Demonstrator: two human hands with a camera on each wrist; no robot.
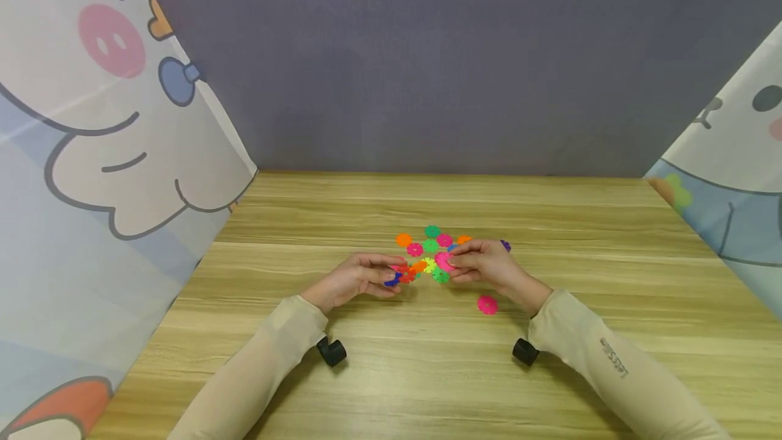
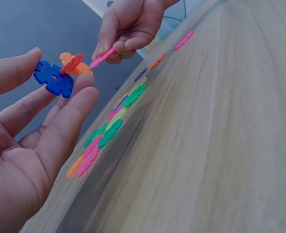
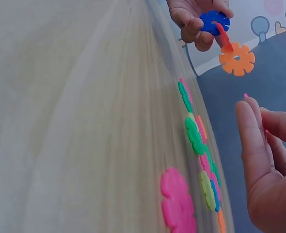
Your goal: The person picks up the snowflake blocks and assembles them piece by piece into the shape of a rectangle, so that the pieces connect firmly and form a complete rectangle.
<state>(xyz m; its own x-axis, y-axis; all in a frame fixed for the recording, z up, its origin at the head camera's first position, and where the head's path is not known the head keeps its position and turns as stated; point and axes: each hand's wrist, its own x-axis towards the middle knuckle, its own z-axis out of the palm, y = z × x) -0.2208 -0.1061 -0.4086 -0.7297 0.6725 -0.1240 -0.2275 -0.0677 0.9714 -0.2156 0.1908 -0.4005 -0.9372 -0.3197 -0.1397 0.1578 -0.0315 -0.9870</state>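
Observation:
My left hand [image 1: 354,278] pinches a dark blue notched plastic disc [image 2: 47,73] between thumb and fingers. A red disc [image 3: 224,36] is slotted into the blue one, and an orange disc [image 3: 245,57] is joined to the red one, making a short chain. My right hand [image 1: 491,265] pinches a pink notched disc [image 2: 102,57] close to the chain's orange end. In the left wrist view the pink and orange discs nearly meet; whether they touch I cannot tell. The right wrist view shows only the pink disc's tip above the fingers.
Several loose notched discs lie flat beyond and under the hands, among them a teal one [image 1: 432,231], an orange one [image 1: 404,240] and a green one [image 1: 440,276]. One pink disc [image 1: 487,305] lies nearer, by the right wrist. Grey and cartoon-printed panels border the wooden table [image 1: 427,386].

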